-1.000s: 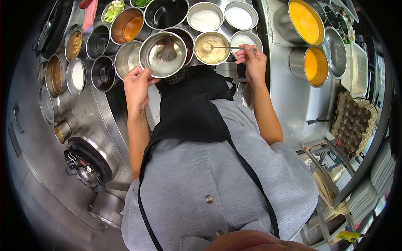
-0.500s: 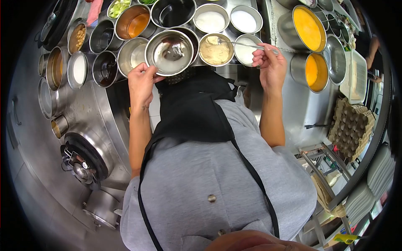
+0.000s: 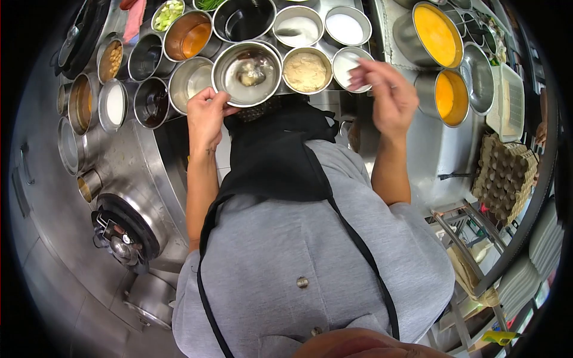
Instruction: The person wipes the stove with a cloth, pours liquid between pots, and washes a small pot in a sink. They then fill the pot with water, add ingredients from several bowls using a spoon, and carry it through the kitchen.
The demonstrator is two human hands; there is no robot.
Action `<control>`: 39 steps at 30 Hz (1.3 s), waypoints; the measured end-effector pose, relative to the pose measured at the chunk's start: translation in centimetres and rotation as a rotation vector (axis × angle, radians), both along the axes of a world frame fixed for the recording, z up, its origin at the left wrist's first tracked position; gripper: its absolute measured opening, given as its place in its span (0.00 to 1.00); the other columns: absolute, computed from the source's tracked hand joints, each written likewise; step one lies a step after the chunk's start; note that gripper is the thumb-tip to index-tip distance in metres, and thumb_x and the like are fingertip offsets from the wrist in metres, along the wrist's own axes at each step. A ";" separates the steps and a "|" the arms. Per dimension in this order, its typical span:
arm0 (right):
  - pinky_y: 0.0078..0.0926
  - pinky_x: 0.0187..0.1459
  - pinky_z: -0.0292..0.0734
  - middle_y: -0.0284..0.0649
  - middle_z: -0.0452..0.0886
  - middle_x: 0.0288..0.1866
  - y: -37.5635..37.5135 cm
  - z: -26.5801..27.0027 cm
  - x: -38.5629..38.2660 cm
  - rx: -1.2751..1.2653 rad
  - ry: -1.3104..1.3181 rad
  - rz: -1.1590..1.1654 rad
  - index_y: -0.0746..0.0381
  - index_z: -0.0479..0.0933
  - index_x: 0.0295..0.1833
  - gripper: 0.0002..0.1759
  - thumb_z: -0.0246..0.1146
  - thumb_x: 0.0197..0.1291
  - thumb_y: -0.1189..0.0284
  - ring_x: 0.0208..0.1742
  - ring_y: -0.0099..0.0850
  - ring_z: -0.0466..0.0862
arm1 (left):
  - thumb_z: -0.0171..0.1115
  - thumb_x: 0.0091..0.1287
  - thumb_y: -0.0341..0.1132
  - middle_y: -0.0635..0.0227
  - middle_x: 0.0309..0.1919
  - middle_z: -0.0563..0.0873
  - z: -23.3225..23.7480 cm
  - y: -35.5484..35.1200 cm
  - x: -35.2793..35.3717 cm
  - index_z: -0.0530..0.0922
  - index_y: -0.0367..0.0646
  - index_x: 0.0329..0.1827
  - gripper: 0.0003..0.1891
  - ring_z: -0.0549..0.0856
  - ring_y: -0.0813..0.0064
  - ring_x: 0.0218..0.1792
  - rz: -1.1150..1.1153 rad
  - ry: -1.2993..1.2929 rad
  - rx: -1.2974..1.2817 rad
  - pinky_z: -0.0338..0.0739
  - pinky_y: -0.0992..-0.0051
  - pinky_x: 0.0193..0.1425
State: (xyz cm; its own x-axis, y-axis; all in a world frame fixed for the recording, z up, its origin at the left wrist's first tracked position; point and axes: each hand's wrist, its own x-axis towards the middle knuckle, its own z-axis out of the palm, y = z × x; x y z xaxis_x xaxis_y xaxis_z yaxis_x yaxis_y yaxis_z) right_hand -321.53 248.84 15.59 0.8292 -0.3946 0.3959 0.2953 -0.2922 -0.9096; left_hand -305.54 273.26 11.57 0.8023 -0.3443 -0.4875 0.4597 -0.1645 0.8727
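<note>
My left hand [image 3: 206, 115] grips the rim of a steel bowl [image 3: 219, 70] between thumb and fingers. In that bowl, a pale lump of powder [image 3: 251, 75] lies in clear liquid. My right hand [image 3: 391, 98] is smeared by motion over a bowl of white powder [image 3: 348, 67]; its fingers look curled, but what they hold cannot be made out. Between my hands stands a bowl of tan powder [image 3: 305, 72]. Behind it, a dark spoon-like shape [image 3: 290, 32] shows in another bowl of white powder [image 3: 299, 39].
Steel pots with yellow liquid [image 3: 439, 33] stand on the right, above an egg tray [image 3: 506, 179]. To the left are bowls of dark sauce [image 3: 152, 101], peanuts [image 3: 111, 61] and orange liquid [image 3: 196, 40]. A lidded pot [image 3: 149, 298] stands lower left.
The spoon of tan powder is no longer visible in my right hand, and a lump now lies in the left-held bowl. That bowl has shifted slightly right. A dark shape appeared in the rear white powder.
</note>
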 end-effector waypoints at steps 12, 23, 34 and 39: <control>0.18 0.27 0.76 0.40 0.80 0.27 -4.5 -10.9 -5.1 0.355 0.409 -0.569 0.71 0.76 0.41 0.13 0.53 0.66 0.70 0.24 0.21 0.78 | 0.55 0.57 0.23 0.65 0.22 0.79 -0.1 -0.3 0.4 0.69 0.39 0.19 0.09 0.81 0.77 0.23 -0.034 -0.003 0.035 0.83 0.75 0.33; 0.23 0.25 0.80 0.50 0.79 0.28 -5.1 -12.8 -6.8 0.909 0.244 -0.669 0.74 0.71 0.43 0.10 0.50 0.64 0.76 0.23 0.31 0.80 | 0.55 0.57 0.22 0.65 0.21 0.78 0.0 -1.3 0.2 0.69 0.39 0.19 0.09 0.81 0.77 0.23 -0.071 -0.006 0.051 0.83 0.75 0.33; 0.21 0.22 0.78 0.50 0.80 0.27 -5.9 -4.8 -7.3 0.825 0.099 -0.638 0.75 0.72 0.43 0.11 0.53 0.63 0.75 0.22 0.30 0.80 | 0.55 0.57 0.23 0.68 0.23 0.77 0.1 -2.9 -0.2 0.68 0.40 0.19 0.10 0.82 0.76 0.26 -0.133 -0.010 0.029 0.84 0.73 0.34; 0.22 0.21 0.78 0.49 0.80 0.27 -3.2 -1.0 -4.7 0.814 0.029 -0.409 0.75 0.73 0.44 0.12 0.53 0.64 0.74 0.22 0.30 0.80 | 0.56 0.57 0.23 0.68 0.22 0.77 -0.1 -3.9 -0.5 0.69 0.40 0.19 0.10 0.80 0.80 0.24 -0.172 -0.014 -0.003 0.83 0.76 0.32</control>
